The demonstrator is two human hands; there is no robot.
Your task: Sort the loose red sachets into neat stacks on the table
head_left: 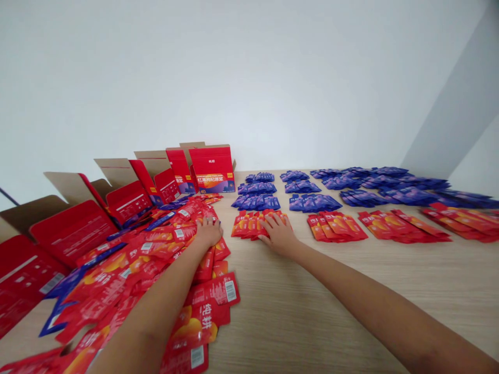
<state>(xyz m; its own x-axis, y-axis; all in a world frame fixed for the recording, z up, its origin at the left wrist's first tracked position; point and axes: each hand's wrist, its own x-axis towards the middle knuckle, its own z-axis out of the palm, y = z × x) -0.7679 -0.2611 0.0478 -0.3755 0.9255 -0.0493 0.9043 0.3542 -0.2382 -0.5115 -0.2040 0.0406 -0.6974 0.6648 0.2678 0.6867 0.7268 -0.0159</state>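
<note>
My left hand [208,231] lies palm down on the far edge of a big loose heap of red sachets [144,270], its fingers curled onto the packets. My right hand [277,232] rests flat, fingers spread, on a small fanned stack of red sachets [247,225] in the middle of the wooden table [312,306]. Both forearms stretch out over the table.
Rows of fanned blue sachet stacks [257,201] and red sachet stacks [337,226] run to the right. Several open red cartons [212,170] line the left side and the back. A white wall stands behind.
</note>
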